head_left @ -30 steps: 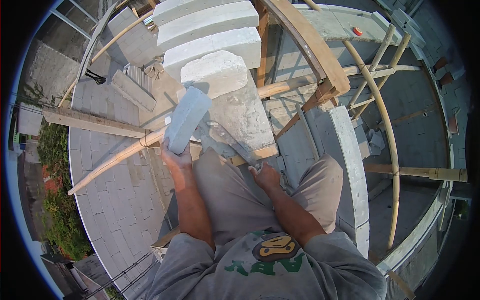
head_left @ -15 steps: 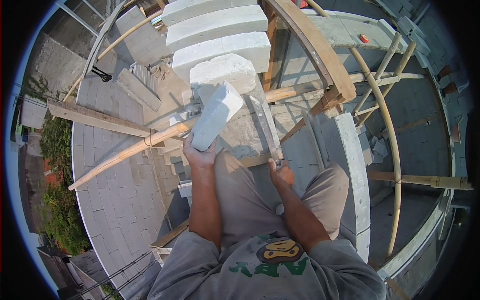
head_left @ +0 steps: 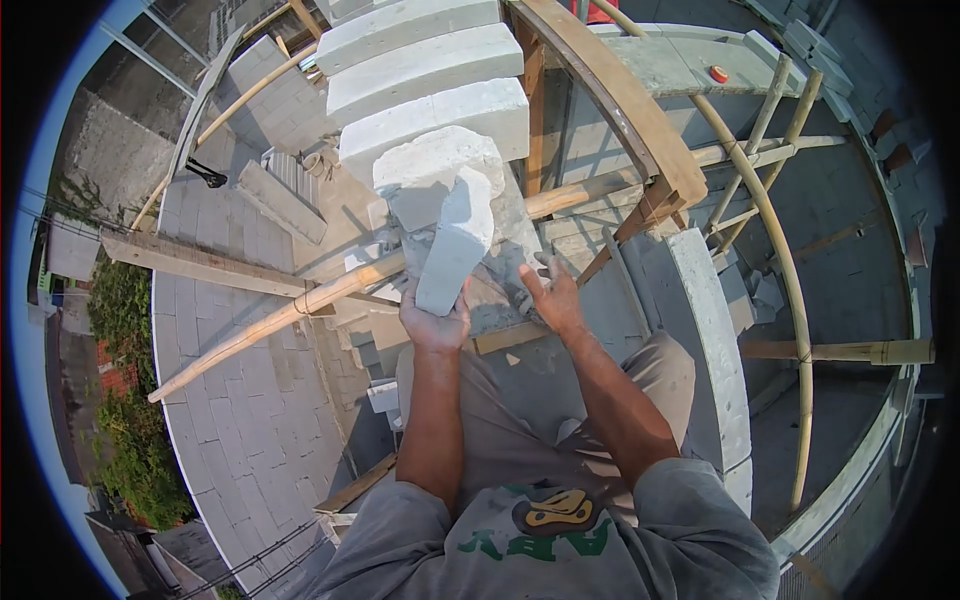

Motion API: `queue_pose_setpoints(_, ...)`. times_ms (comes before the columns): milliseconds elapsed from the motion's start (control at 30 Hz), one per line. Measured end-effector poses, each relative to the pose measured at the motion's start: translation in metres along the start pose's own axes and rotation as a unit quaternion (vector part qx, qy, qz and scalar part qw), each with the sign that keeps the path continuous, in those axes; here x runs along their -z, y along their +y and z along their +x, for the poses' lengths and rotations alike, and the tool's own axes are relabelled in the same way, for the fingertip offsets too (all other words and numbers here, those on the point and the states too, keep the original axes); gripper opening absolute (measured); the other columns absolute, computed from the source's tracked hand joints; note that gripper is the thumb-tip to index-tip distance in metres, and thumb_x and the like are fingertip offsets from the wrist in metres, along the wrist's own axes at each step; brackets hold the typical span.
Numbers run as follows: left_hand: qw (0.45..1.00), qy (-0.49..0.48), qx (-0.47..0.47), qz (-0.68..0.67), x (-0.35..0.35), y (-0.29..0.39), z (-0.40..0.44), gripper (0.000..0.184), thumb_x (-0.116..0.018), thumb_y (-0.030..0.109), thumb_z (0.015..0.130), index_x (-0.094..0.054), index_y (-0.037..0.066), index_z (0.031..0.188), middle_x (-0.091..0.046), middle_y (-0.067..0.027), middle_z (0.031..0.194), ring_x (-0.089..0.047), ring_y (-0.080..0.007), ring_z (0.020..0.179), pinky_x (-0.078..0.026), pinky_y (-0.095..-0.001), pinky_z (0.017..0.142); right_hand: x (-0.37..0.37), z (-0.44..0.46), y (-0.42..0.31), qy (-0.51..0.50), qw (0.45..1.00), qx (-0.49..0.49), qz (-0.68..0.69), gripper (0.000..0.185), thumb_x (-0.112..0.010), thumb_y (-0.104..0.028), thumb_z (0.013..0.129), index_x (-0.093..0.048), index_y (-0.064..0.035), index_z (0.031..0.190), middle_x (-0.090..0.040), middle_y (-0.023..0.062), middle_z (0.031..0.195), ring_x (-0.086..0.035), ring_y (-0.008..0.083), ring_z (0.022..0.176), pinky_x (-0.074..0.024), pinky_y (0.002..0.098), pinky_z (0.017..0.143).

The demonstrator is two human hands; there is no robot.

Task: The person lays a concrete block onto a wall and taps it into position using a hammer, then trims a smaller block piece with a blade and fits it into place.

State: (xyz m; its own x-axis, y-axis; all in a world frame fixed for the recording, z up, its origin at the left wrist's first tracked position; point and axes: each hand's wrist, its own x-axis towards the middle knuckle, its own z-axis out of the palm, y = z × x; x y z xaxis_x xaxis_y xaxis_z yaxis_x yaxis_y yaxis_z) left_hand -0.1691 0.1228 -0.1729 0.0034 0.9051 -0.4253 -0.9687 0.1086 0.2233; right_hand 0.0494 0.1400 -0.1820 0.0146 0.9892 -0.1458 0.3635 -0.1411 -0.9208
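Observation:
My left hand grips the lower end of a cut piece of light concrete block, which is tilted upward with its far end in sunlight. To the right of it, my right hand has its fingers apart, above a dusty work surface. A dark shape lies close to those fingertips, too unclear to name. Just beyond the held piece sits a rough-edged block, partly shaded and partly covered by it.
Pale block steps rise ahead. A bamboo pole crosses at left, and a curved wooden frame stands at right. Beside my right knee runs a block wall top. An orange tape measure lies on a far ledge.
My right hand has let go of the long flat tool and moved up with fingers spread. The block piece in my left hand has shifted right and stands more upright.

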Motion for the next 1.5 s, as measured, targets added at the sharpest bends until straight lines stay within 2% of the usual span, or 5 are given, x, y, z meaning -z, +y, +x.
queue_pose_setpoints(367, 0.990, 0.066, 0.105, 0.071, -0.027, -0.061, 0.007, 0.042, -0.038, 0.035, 0.093, -0.062, 0.007, 0.112, -0.068, -0.0060, 0.109, -0.065, -0.0247, 0.102, -0.053, -0.0389, 0.085, 0.108, -0.018, -0.111, -0.071, 0.979, 0.164, -0.095, 0.138, -0.079, -0.072, 0.052, -0.017, 0.0100, 0.145, -0.028, 0.0362, 0.142, -0.028, 0.0442, 0.137, -0.0249, 0.0468, 0.114)
queue_pose_setpoints(633, 0.939, 0.039, 0.275, 0.203, -0.037, -0.091, 0.025, 0.053, -0.038, 0.042, 0.095, -0.052, 0.004, 0.129, -0.060, -0.0162, 0.124, -0.057, -0.0347, 0.116, -0.044, -0.0482, 0.098, 0.142, -0.028, -0.119, 0.021, 0.980, 0.055, -0.190, 0.117, -0.080, -0.055, 0.060, -0.026, 0.0077, 0.143, -0.039, 0.0323, 0.135, -0.041, 0.0418, 0.128, -0.0342, 0.0448, 0.108)
queue_pose_setpoints(733, 0.876, 0.089, 0.188, 0.435, -0.032, -0.109, 0.035, 0.062, -0.039, 0.046, 0.096, -0.040, 0.003, 0.139, -0.049, -0.0192, 0.137, -0.049, -0.0367, 0.125, -0.036, -0.0501, 0.105, 0.180, -0.029, -0.110, 0.095, 0.973, -0.003, -0.209, 0.113, -0.080, -0.051, 0.055, -0.034, 0.0052, 0.141, -0.047, 0.0276, 0.130, -0.048, 0.0379, 0.122, -0.0401, 0.0415, 0.103)
queue_pose_setpoints(1067, 0.885, -0.013, 0.187, 0.427, -0.066, -0.102, 0.004, 0.057, -0.041, 0.038, 0.098, -0.042, -0.002, 0.138, -0.053, -0.0182, 0.134, -0.054, -0.0279, 0.120, -0.043, -0.0392, 0.098, 0.327, -0.015, -0.035, 0.387, 0.861, -0.061, -0.326, 0.105, -0.081, -0.041, 0.060, -0.032, 0.0093, 0.139, -0.042, 0.0278, 0.132, -0.042, 0.0387, 0.126, -0.0348, 0.0424, 0.107)
queue_pose_setpoints(1500, 0.883, 0.067, 0.120, 0.449, -0.038, -0.037, -0.051, 0.054, -0.044, 0.037, 0.097, -0.045, -0.007, 0.130, -0.058, -0.0206, 0.119, -0.060, -0.0273, 0.103, -0.049, -0.0397, 0.089, 0.334, 0.111, 0.119, 0.338, 0.895, -0.043, -0.289, 0.101, -0.083, -0.037, 0.059, -0.035, 0.0076, 0.136, -0.042, 0.0283, 0.129, -0.043, 0.0398, 0.123, -0.0373, 0.0433, 0.104)
